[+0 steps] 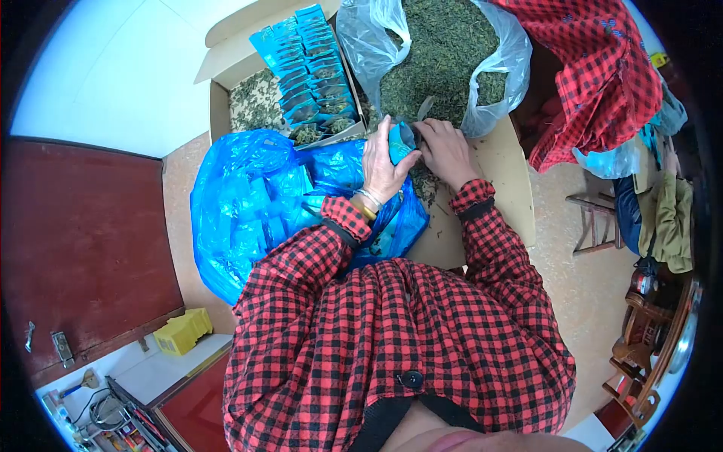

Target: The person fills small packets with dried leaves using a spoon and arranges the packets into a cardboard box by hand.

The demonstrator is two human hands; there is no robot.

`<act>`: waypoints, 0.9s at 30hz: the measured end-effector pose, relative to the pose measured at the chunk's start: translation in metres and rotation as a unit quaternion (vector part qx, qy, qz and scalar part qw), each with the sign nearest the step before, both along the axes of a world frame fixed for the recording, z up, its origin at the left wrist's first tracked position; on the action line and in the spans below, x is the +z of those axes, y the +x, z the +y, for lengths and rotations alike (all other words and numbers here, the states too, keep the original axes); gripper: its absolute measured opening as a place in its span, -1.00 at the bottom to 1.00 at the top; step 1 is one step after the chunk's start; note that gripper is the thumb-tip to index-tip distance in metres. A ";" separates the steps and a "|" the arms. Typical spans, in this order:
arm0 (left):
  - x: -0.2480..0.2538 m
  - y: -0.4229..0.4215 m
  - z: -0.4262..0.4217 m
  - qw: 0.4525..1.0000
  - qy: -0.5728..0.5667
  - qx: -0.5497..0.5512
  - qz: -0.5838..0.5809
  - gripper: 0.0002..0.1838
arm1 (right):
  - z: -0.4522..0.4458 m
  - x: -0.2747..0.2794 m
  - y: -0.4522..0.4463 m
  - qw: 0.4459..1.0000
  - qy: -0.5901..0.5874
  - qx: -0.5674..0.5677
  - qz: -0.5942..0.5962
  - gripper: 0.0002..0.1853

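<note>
My left hand (381, 170) is closed around a small blue pouch (401, 143), its mouth facing up and away from me. Close beside it, my right hand (446, 153) has its fingers bent down by the pouch's opening; what they hold, if anything, is hidden. Just beyond my hands, a clear plastic bag (509, 69) lies spread wide around a large heap of dried green leaves (437, 53) that look like tea. Under my left forearm is a blue plastic bag (218, 248) with several blue pouches showing in it.
A cardboard box (220, 113) at the far left holds rows of filled blue pouches (307, 71) and loose leaf. Flattened cardboard (506, 181) lies under my right arm. Red checked cloth (595, 68) hangs at the far right, and a yellow container (183, 331) stands at lower left.
</note>
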State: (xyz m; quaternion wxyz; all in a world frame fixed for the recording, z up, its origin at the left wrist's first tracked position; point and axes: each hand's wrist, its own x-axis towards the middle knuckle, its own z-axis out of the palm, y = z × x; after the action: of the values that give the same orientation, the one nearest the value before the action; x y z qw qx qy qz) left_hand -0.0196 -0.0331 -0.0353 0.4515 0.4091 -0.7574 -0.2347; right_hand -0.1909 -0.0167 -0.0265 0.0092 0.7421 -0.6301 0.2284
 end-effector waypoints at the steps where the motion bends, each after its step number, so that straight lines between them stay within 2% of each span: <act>1: -0.002 0.000 -0.001 1.000 -0.001 0.001 0.000 -0.11 | 0.001 0.001 0.000 1.000 0.002 0.000 -0.006 -0.52; 5: -0.008 0.000 0.000 1.000 0.005 0.018 -0.019 -0.18 | 0.003 0.004 0.008 1.000 0.004 -0.015 -0.014 -0.56; 8: -0.010 -0.001 -0.002 0.999 -0.024 0.041 0.007 -0.23 | 0.002 -0.001 0.012 0.999 -0.005 -0.039 -0.005 -0.58; 12: -0.011 0.001 -0.002 0.999 -0.005 0.031 0.018 -0.25 | -0.002 -0.013 0.011 0.993 -0.049 -0.092 -0.047 -0.61; 15: -0.010 0.001 -0.002 0.999 -0.003 0.028 0.021 -0.25 | -0.002 -0.009 0.006 0.975 -0.031 -0.143 -0.164 -0.68; 20: -0.010 0.000 -0.003 0.999 0.003 0.030 0.033 -0.23 | -0.007 -0.006 0.002 0.961 -0.026 -0.122 -0.246 -0.75; 23: -0.009 0.000 -0.003 0.999 -0.003 0.032 0.030 -0.22 | -0.015 -0.011 0.012 0.931 0.020 -0.083 -0.356 -0.78; 27: -0.008 0.001 -0.002 0.999 0.003 0.036 0.023 -0.22 | -0.029 -0.018 0.018 0.944 0.006 -0.092 -0.316 -0.78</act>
State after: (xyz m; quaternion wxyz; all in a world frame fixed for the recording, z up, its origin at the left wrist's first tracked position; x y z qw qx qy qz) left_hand -0.0183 -0.0353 -0.0432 0.4756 0.4318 -0.7312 -0.2296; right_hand -0.1724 -0.0461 -0.0448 -0.1744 0.5708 -0.6672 0.4457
